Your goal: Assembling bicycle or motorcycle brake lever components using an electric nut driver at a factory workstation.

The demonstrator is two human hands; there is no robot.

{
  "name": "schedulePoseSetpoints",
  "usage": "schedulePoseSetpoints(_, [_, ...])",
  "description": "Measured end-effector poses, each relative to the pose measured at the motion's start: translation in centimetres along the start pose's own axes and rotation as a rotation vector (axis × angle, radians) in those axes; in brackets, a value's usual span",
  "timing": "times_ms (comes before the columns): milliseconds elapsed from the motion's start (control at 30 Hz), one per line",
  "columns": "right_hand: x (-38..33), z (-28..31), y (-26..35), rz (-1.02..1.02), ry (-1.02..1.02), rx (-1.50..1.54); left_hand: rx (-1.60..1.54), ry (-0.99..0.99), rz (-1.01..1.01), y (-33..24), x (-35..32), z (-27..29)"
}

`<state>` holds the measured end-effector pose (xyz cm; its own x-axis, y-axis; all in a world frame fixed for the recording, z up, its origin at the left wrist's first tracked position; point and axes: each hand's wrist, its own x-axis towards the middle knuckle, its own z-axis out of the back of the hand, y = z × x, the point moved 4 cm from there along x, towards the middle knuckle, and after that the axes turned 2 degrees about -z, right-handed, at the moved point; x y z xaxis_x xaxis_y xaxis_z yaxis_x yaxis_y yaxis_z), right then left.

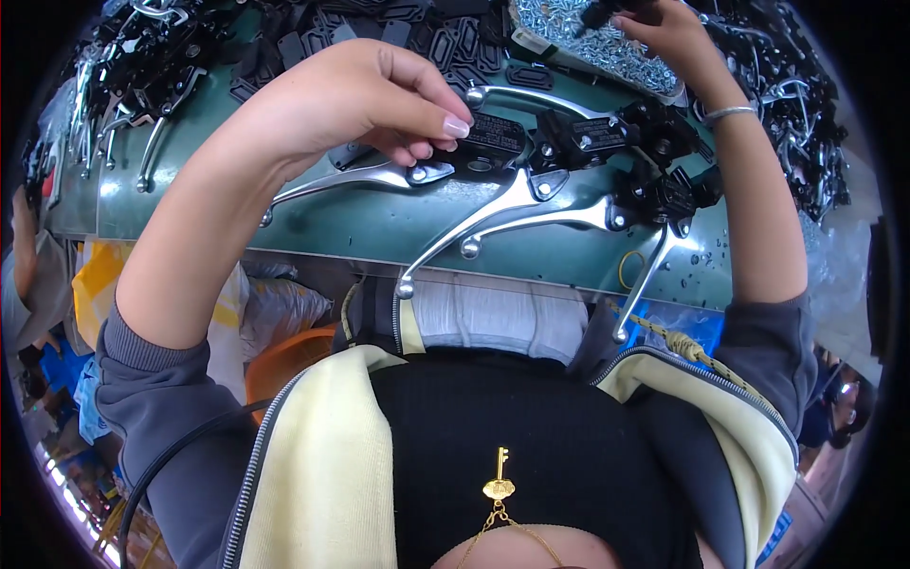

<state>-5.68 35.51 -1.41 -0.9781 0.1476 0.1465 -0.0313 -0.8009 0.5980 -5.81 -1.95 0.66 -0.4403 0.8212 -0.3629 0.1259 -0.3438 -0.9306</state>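
My left hand [398,100] is closed in a pinch, thumb and fingers together, just beside a black rectangular reservoir cap [498,133]. Whatever the fingertips hold, if anything, is too small or hidden to make out. The cap belongs to a brake lever assembly with a silver ball-ended lever [474,223]; several similar assemblies lie around it on the green table [332,223]. At the far right, my right hand [654,24] reaches over a tray of small silver screws [616,62]. Its fingers are against a dark object [602,13], partly cut off by the upper edge.
Many flat black caps [464,43] lie spread along the far side. Heaps of lever assemblies stand at the far left [142,66] and right [806,123]. A yellow rubber band [628,269] lies near the table's front edge. An orange stool [284,370] stands below.
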Motion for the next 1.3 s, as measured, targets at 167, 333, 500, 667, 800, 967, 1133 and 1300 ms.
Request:
schedulePoseSetpoints(167, [-4.6,3.9,4.8,-0.228,-0.005,0.073,-0.067,-0.011,0.031,0.9,-0.2,0.2])
schedulePoseSetpoints(333, [-11.1,6.9,11.2,0.074,0.174,-0.404,-0.054,0.003,0.03,0.8,0.0,0.2])
schedulePoseSetpoints(500, [-13.1,0.8,19.3,0.408,0.496,-0.368,0.023,-0.031,0.07,1.3,-0.4,-0.1])
schedulePoseSetpoints(667, [-8.7,-2.2,19.3,0.078,0.562,0.031,-0.028,-0.072,0.032,2.0,0.2,-0.8])
schedulePoseSetpoints(800, [-6.7,-5.1,16.4,0.056,0.804,0.137,-0.118,-0.097,-0.068,2.6,-0.3,-1.4])
schedulePoseSetpoints(967, [-6.4,-6.4,15.0,0.391,0.847,0.21,-0.138,-0.159,-0.097,2.6,-0.3,-2.4])
schedulePoseSetpoints(1133, [-6.3,-6.9,15.5,0.053,0.91,0.299,-0.166,-0.2,-0.145,3.3,-0.9,-2.7])
schedulePoseSetpoints(1300, [-6.5,-6.6,16.6,-0.272,0.997,0.28,-0.172,-0.203,-0.195,3.7,-0.9,-3.1])
